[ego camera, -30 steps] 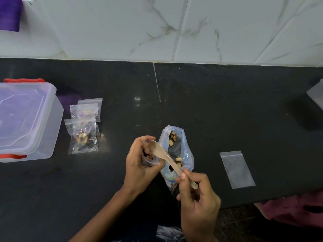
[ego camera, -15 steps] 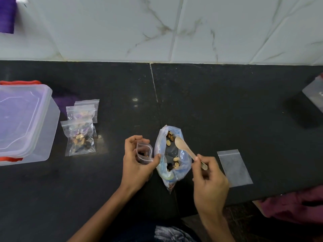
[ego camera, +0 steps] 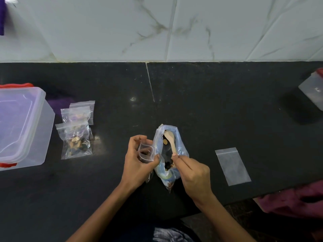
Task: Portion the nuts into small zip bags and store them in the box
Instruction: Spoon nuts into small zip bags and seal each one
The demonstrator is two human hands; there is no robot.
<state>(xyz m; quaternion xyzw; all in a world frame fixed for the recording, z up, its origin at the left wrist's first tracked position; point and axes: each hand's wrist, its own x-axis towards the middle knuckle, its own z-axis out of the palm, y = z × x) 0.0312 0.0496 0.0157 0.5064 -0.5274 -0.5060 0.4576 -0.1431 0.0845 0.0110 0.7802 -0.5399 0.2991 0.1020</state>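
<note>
A clear bluish bag of mixed nuts (ego camera: 180, 152) lies open on the black counter at centre. My left hand (ego camera: 138, 159) holds a small zip bag (ego camera: 146, 151) with its mouth held open, just left of the nut bag. My right hand (ego camera: 192, 173) grips a small wooden spoon (ego camera: 170, 139) whose bowl is inside the nut bag's far end. Filled small zip bags (ego camera: 76, 140) lie overlapping at the left. An empty flat zip bag (ego camera: 232, 165) rests at the right. The clear plastic box (ego camera: 22, 126) with red clips sits at the far left, lid on.
A white marbled tile wall rises behind the counter. Another clear container (ego camera: 313, 89) pokes in at the right edge. Maroon cloth (ego camera: 295, 201) lies past the counter's front edge at the lower right.
My right hand carried the spoon from the small bag's mouth over to the nut bag and pushed its bowl in. My left hand kept the small bag open.
</note>
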